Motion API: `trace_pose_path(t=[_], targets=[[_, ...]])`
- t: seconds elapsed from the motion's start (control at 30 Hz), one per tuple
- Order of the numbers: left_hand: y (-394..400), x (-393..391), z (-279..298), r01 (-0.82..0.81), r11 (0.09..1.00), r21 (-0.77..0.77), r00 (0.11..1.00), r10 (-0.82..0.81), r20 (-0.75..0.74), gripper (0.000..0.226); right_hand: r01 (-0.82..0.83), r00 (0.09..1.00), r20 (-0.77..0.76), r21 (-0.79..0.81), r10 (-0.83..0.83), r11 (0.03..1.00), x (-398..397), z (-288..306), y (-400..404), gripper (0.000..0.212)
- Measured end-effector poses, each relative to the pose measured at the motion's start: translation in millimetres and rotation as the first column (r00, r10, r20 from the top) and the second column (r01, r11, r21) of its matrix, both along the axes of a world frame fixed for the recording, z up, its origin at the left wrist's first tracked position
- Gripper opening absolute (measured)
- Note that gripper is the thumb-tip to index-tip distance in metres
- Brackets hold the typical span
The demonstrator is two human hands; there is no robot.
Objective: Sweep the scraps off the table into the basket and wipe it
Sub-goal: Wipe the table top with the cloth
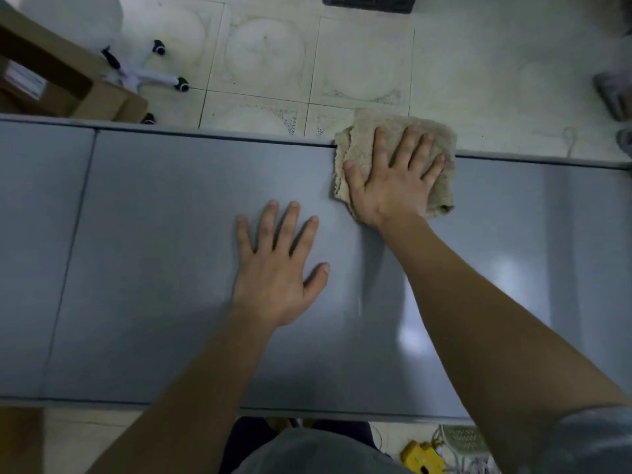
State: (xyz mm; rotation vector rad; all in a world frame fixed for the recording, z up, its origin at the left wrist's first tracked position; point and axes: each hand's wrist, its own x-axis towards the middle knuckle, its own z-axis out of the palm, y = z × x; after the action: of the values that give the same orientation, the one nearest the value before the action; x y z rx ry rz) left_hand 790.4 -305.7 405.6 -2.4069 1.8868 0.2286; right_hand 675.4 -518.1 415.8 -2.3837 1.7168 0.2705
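R hand (393,179) flat on cloth (355,145), L hand (277,265) flat on table (154,268).

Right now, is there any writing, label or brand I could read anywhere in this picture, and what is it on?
No text can be read here.
White label on the cardboard box: printed, but too blurred to read.
Yellow object on the floor: no legible marking.
Cloth and grey table: no writing visible.
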Motion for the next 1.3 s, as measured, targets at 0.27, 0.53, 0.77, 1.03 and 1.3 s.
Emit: trace_pose_path(t=[0.27, 0.53, 0.77, 1.03, 1.3], targets=[[-1.6, 5.2, 0.4, -0.014, 1.0, 0.005, 1.0, 0.014, -0.013, 0.076, -0.078, 0.997, 0.021, 0.019, 0.077, 0.997, 4.6, -0.7, 29.0, 0.084], [-1.7, 11.5, -7.3, 0.008, 0.995, -0.098, 0.995, -0.018, -0.098, 0.068, -0.072, 0.997, 0.009, 0.076, 0.071, 0.994, -22.1, 8.5, 106.4, 0.072], [32.5, 33.7, -1.5, 0.077, 0.996, -0.041, 0.992, -0.08, -0.094, 0.066, -0.031, 0.999, -0.005, 0.146, 0.032, 0.989, -52.7, 18.9, 175.9, 0.079], [97.9, 47.1, 10.0, 0.15, 0.989, 0.015, 0.984, -0.148, -0.097, 0.067, -0.004, 0.998, 0.066, 0.238, -0.012, 0.971, -86.7, 33.7, 262.0, 0.071], [124.3, 58.8, 12.5, 0.162, 0.987, 0.008, 0.983, -0.161, -0.091, 0.067, 0.039, 0.999, 0.037, 0.006, -0.04, 0.999, -95.8, 21.9, 310.4, 0.066]])
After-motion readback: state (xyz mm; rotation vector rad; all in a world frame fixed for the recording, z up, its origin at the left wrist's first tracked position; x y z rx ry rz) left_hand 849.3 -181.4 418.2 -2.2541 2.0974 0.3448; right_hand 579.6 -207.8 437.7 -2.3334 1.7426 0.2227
